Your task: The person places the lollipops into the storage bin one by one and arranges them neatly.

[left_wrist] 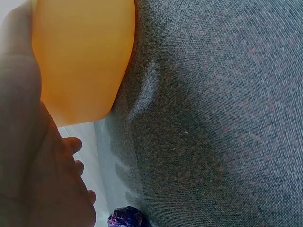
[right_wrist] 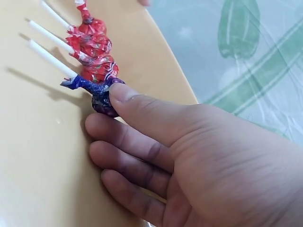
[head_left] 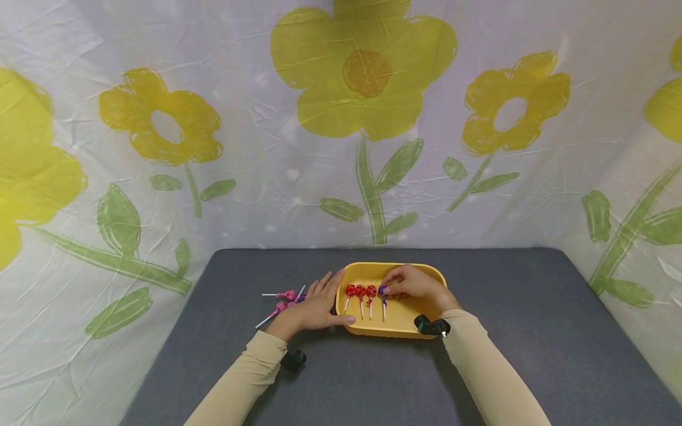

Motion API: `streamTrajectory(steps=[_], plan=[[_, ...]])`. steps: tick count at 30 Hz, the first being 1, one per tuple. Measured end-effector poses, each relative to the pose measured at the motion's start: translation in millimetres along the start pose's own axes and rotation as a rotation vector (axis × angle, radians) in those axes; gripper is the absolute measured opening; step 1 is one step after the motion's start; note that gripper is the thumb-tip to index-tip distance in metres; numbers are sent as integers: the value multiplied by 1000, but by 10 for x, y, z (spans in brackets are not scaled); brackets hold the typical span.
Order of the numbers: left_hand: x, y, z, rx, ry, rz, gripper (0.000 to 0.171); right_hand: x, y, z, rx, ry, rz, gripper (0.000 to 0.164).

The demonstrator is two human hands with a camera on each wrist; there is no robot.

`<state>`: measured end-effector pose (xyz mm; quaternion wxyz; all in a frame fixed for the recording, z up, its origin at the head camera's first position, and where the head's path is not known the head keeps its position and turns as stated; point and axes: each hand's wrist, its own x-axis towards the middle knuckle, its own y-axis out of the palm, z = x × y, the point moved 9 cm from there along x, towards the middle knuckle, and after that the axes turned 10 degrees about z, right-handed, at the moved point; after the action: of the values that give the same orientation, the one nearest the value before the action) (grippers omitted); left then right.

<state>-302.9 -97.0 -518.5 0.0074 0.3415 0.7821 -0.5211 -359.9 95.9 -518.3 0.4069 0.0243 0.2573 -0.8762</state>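
My right hand [head_left: 418, 285] is inside the yellow tray [head_left: 402, 319], pinching the wrapped head of a purple lollipop [right_wrist: 102, 99] between thumb and index finger. Its white stick points toward the tray's near side. Left of it, three red-wrapped lollipops [head_left: 360, 291] lie side by side in a row, sticks the same way. In the right wrist view the purple head sits right beside the nearest red one [right_wrist: 100, 68]. My left hand [head_left: 318, 305] rests against the tray's left end, fingers straight and thumb at the near corner; the left wrist view shows the tray's outer wall [left_wrist: 83, 61] beside it.
Left of my left hand, several lollipops lie loose on the dark grey table [head_left: 383, 378]: pink ones [head_left: 280, 307] and a purple one [left_wrist: 125, 217], partly hidden by the hand in the head view. A flower-printed cloth [head_left: 256, 195] hangs behind the table.
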Motion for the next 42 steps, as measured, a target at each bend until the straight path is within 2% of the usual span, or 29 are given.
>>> streamTrajectory(steps=[8, 19, 33, 42], plan=[[-17, -11, -11, -13, 0, -5, 117, 8, 27, 62, -41, 28, -5, 18], [-23, -11, 4, -19, 2, -8, 118, 43, 40, 28, -23, 63, -7, 17], [-3, 1, 0, -13, 7, -7, 118, 24, 41, 46, -18, 54, -22, 21], [7, 0, 3, -9, 13, -10, 118, 2, 27, 27, -23, 77, -37, 24]])
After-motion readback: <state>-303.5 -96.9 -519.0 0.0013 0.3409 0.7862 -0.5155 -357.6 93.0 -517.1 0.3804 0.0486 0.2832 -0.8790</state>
